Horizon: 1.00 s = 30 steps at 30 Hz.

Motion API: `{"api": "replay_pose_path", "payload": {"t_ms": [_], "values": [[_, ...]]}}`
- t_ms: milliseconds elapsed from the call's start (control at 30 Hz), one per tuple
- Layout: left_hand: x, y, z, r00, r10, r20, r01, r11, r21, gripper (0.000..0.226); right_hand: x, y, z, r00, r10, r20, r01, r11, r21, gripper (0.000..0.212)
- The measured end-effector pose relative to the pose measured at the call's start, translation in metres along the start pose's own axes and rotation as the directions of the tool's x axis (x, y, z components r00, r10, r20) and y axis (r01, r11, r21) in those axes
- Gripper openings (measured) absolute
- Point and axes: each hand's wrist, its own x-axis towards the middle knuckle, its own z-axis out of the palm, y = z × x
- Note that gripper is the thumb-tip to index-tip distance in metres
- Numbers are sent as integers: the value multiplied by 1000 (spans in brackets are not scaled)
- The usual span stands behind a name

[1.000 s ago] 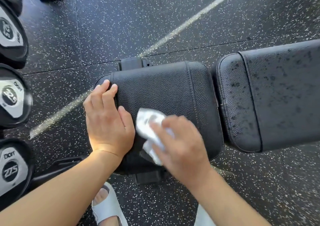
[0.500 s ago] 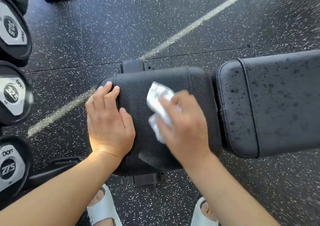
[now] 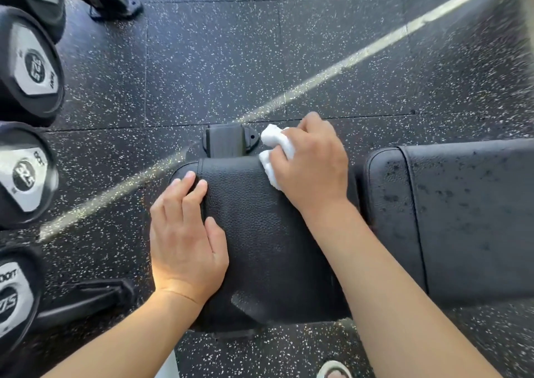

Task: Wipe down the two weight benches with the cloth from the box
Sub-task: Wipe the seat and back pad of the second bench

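A black leather seat pad (image 3: 260, 233) of a weight bench fills the middle of the head view. The back pad (image 3: 462, 218) to its right is speckled with droplets. My right hand (image 3: 312, 163) grips a crumpled white cloth (image 3: 274, 149) and presses it on the seat pad's far edge, with part of the cloth hanging past the edge. My left hand (image 3: 185, 233) lies flat with straight fingers on the seat pad's left end.
A row of black dumbbells (image 3: 29, 175) with grey end labels lines the left side. The bench's black foot (image 3: 228, 140) sticks out beyond the far edge. Speckled black rubber floor (image 3: 231, 59) surrounds the bench. A white sandal (image 3: 335, 370) shows at the bottom.
My right hand has swept the cloth from the near middle of the seat pad up to its far edge. My left hand stayed on the pad's left end.
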Motion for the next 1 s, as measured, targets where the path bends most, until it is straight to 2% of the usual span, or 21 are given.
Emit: {"api": "replay_pose_path", "payload": {"t_ms": [167,300,433,533,600,667,767,833,933,1000], "values": [[1,-2,2,1000,24,-17,-24,1000,-7,54,8,-69,30,970,-169,177,151,982,111,24],[1,-1,1,1000,7,3,-7,1000,-13,55,11,-57,24,944,-212,251,179,973,148,22],[1,0,-2,1000,-5,19,6,999,-44,55,16,11,-10,956,-134,260,131,991,31,22],[2,3,-7,998,-25,56,28,998,-49,55,17,43,-28,966,-15,259,30,998,-53,15],[3,3,-9,996,-40,77,44,998,-55,55,14,38,-25,964,3,267,14,998,-61,18],[2,3,-7,996,-38,80,43,998,-54,56,15,18,-16,949,-29,313,70,990,-120,24],[0,-1,-6,997,-32,75,36,998,-57,55,22,-26,8,935,-100,339,103,995,11,19],[1,-2,-3,998,-27,62,30,998,-49,54,30,-61,29,891,-179,418,165,984,68,21],[-1,0,-1,998,-24,56,28,997,-65,53,42,-101,51,781,-318,538,246,948,203,24],[0,-3,3,998,-28,58,30,998,-50,53,51,-104,52,715,-356,602,238,933,269,24]]}}
